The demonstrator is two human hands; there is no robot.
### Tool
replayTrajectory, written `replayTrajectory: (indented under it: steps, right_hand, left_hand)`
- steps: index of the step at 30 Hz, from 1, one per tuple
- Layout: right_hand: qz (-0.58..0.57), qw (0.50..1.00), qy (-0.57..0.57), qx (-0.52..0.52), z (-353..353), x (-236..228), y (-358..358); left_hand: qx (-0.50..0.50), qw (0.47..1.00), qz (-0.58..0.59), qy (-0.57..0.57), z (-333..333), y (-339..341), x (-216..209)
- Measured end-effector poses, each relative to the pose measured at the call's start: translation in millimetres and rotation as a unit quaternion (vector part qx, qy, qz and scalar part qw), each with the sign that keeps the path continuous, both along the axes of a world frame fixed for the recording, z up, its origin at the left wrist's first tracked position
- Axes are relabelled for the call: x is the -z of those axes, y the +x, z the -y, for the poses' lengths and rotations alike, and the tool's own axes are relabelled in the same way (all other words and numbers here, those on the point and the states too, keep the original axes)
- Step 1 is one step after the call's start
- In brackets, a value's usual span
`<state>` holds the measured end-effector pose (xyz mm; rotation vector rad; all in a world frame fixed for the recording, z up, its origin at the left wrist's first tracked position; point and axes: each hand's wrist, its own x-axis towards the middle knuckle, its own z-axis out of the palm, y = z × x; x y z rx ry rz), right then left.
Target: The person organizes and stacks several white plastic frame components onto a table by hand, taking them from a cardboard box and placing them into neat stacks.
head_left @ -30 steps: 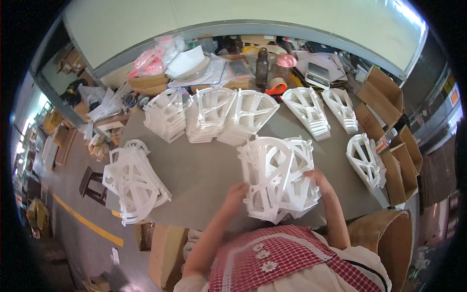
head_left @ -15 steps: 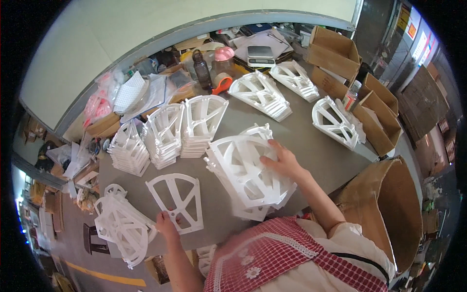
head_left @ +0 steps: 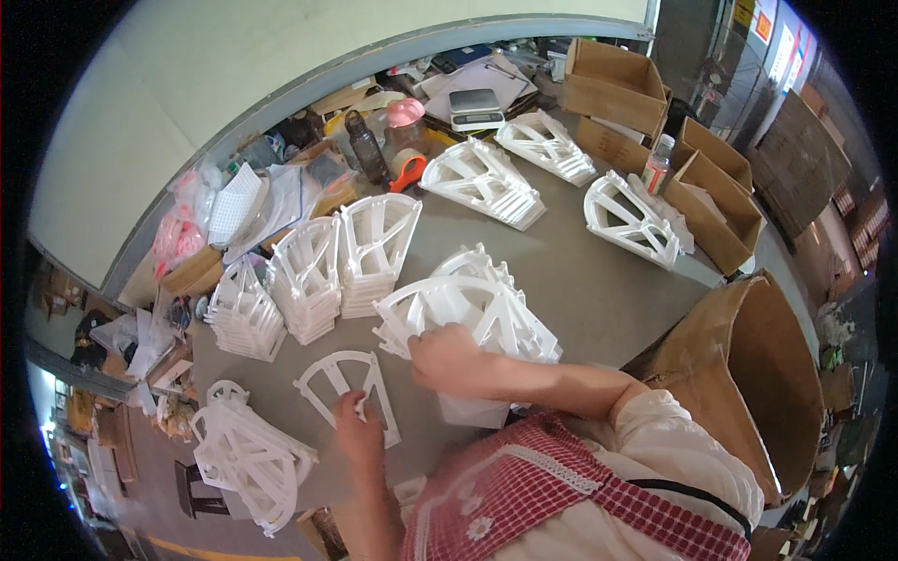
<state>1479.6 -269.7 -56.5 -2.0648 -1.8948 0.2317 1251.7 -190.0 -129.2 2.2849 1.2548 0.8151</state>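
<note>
A single white fan-shaped plastic frame [head_left: 386, 411] with spokes lies on the table in front of me. My left hand [head_left: 359, 430] is over its lower middle, the fingers pinched at the spokes. To the right of that frame, my right hand [head_left: 447, 360] is closed by the lower left edge of a pile of similar white frames [head_left: 496, 313]; whatever its fingers hold is hidden. A loose heap of white frames [head_left: 248, 449] lies at the table's near left edge. Neat stacks of them [head_left: 379, 248] stand farther back on the left.
More white frames [head_left: 482, 182] lie at the back, and one [head_left: 631, 220] at the right. Behind them are a tape roll [head_left: 407, 171], a dark bottle [head_left: 365, 145] and a scale [head_left: 475, 110]. Cardboard boxes [head_left: 617, 79] line the right; a large open carton [head_left: 711, 355] stands beside the table.
My right hand has left the right side of the pile and come left and nearer, closing. My left hand has moved from the single frame's left edge onto its middle. The view has shifted slightly.
</note>
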Motion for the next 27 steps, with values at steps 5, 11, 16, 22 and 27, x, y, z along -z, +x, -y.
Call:
replayTrajectory:
  steps: [5, 11, 16, 22, 27]
  right_hand:
    - [-0.039, 0.987, 0.119, 0.101, 41.6, -62.3, 53.6]
    - [-0.004, 0.911, 0.237, 0.337, 118.0, -47.6, 161.3]
    - [0.010, 0.887, 0.214, 0.409, 162.5, 59.4, 212.2]
    - [0.115, 0.894, 0.113, 0.419, 163.2, 113.9, 202.6]
    - [0.080, 0.914, 0.206, 0.339, 115.5, 35.3, 155.8]
  left_hand:
    - [0.016, 0.995, 0.023, -0.096, 42.4, 56.1, -46.8]
    - [0.062, 0.980, -0.103, -0.158, 59.2, 99.9, -64.0]
    - [0.041, 0.967, -0.100, -0.232, 53.9, 112.9, -73.7]
    - [0.031, 0.975, -0.075, -0.208, 41.9, 106.3, -44.5]
    - [0.038, 0.977, -0.026, -0.208, 33.9, 99.4, -29.6]
